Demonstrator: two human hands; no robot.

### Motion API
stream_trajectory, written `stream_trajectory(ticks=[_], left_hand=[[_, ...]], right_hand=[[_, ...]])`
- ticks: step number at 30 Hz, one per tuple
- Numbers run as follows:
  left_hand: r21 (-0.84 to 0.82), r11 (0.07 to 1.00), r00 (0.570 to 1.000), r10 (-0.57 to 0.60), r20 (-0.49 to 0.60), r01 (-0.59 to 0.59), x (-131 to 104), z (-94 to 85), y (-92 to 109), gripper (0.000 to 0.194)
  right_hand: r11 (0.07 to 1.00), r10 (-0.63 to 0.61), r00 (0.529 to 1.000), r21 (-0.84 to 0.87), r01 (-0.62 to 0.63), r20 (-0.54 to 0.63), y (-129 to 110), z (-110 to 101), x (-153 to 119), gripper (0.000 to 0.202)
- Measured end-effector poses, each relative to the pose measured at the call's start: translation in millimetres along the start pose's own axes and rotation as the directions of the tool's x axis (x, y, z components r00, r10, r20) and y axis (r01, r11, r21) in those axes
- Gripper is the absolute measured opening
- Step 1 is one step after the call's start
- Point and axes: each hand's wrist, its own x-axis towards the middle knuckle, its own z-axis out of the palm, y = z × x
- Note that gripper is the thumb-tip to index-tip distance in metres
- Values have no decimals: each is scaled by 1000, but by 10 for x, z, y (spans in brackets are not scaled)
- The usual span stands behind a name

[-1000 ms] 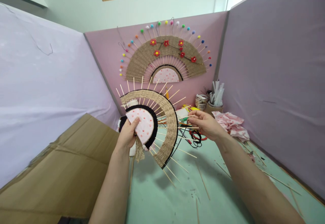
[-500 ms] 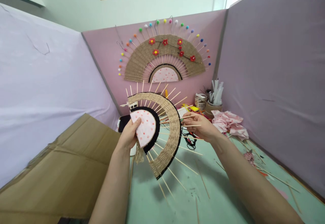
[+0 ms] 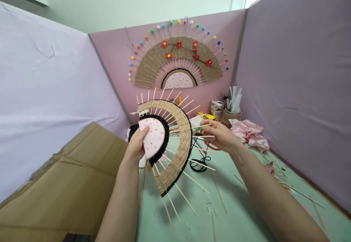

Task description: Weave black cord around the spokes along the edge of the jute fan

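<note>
My left hand [image 3: 137, 141] grips a woven fan by its half-round centre, thumb on the pink dotted cloth [image 3: 154, 137]. A black band edges that cloth. Farther out, a tan woven cord band [image 3: 184, 132] with a black rim runs in an arc across thin wooden sticks, whose bare ends spread outward. My right hand [image 3: 218, 134] is closed at the fan's right side, among the stick tips. Its fingers pinch a black cord [image 3: 199, 165] that trails below in loose loops behind the sticks. Part of the cord is hidden by the fan.
A larger finished fan [image 3: 179, 61] with pompoms and red flowers hangs on the pink panel. Brown cardboard [image 3: 71, 176] leans at left. Crumpled pink cloth [image 3: 249, 134], a pot of white glue sticks [image 3: 231, 116] and loose sticks [image 3: 219, 194] lie about the green table [image 3: 241, 216].
The held fan has turned slightly clockwise and its lower end has shifted left. My right hand has drawn a little to the right, and the black cord's loops have dropped and spread.
</note>
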Motion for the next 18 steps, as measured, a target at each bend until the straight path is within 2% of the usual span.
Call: stream_trajectory(ticks=[11, 15, 18], left_hand=[[8, 998, 990, 56, -128, -55, 13, -57, 75, 18], [37, 997, 990, 66, -125, -61, -2, -63, 80, 18], [68, 996, 996, 55, -75, -50, -14, -63, 80, 22]], right_hand=[[996, -62, 997, 69, 65, -44, -112, -114, -42, 27], [993, -99, 993, 61, 103, -67, -173, -129, -77, 25], [992, -113, 990, 51, 118, -88, -191, -116, -97, 25]])
